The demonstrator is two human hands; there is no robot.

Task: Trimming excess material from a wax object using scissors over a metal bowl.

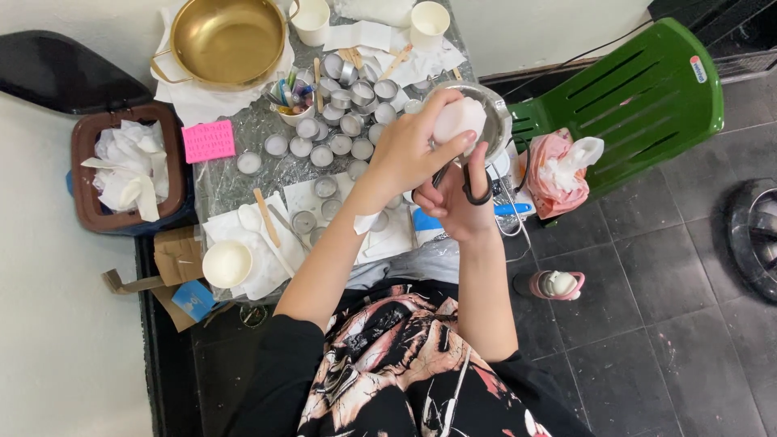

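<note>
My left hand (413, 146) is raised over the table and grips a pale pinkish-white rounded lump (458, 118). My right hand (457, 202) sits just below it, fingers through the black handles of a pair of scissors (469, 182) whose blades point up toward the lump. Both hands hover in front of a metal pot (495, 109). Many small round metal cups (340, 129), some filled with white, lie on the foil-covered table (235, 174) to the left of my hands.
A brass-coloured pan (227, 40) and two white cups (429, 23) stand at the back. A brown bin of crumpled paper (129, 170) sits left, with a pink mould (208, 141) beside it. A green plastic chair (639, 97) holding a pink bag is right.
</note>
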